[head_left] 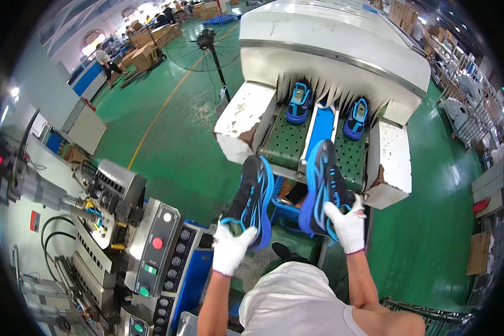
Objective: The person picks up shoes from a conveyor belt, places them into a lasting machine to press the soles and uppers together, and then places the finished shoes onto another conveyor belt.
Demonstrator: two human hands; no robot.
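Note:
My left hand, in a white glove, is closed round the heel end of a black and blue sneaker. A matching sneaker is held at its heel end by my gloved right hand. Both shoes point away from me and are tilted, so their blue soles partly show. Beyond them, two more sneakers stand on the perforated green conveyor: one on the left, one on the right. They sit by the fringed opening of a large white machine.
A blue strip divides the conveyor, with white side blocks flanking it. Below the shoes is a blue basket with a dark item inside. A control panel stands at left, a floor fan behind, and wire carts at right.

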